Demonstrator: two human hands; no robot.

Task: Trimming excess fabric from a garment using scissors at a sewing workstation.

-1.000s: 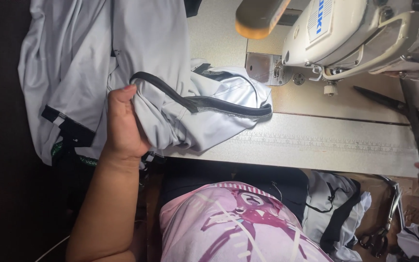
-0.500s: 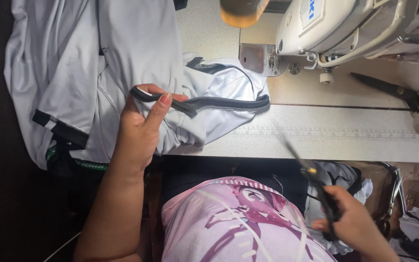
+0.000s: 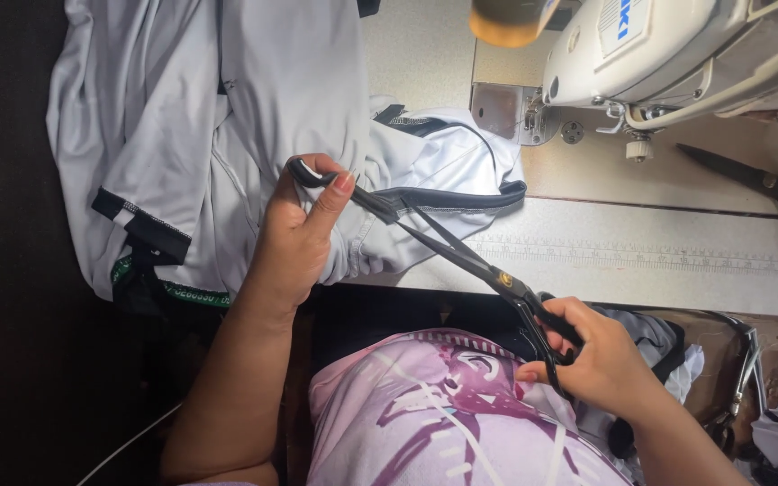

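My left hand (image 3: 297,236) pinches the black-trimmed edge of a pale grey garment (image 3: 254,108), lifting the dark trim (image 3: 447,195) off the sewing table. A pair of black scissors (image 3: 470,261) sits in my right hand (image 3: 596,355), fingers through the handles. The blades are spread apart, and their tips reach the trim just right of my left thumb. The rest of the garment hangs over the table's left edge.
A white sewing machine (image 3: 677,54) stands at the top right on the pale table (image 3: 641,252). A second pair of black scissors (image 3: 758,184) lies at the right. Cloth pieces (image 3: 659,346) pile below the table edge near my lap.
My right hand has come in from the lower right and raised the scissors up to the trim. My left hand has turned and lifted the trimmed edge.
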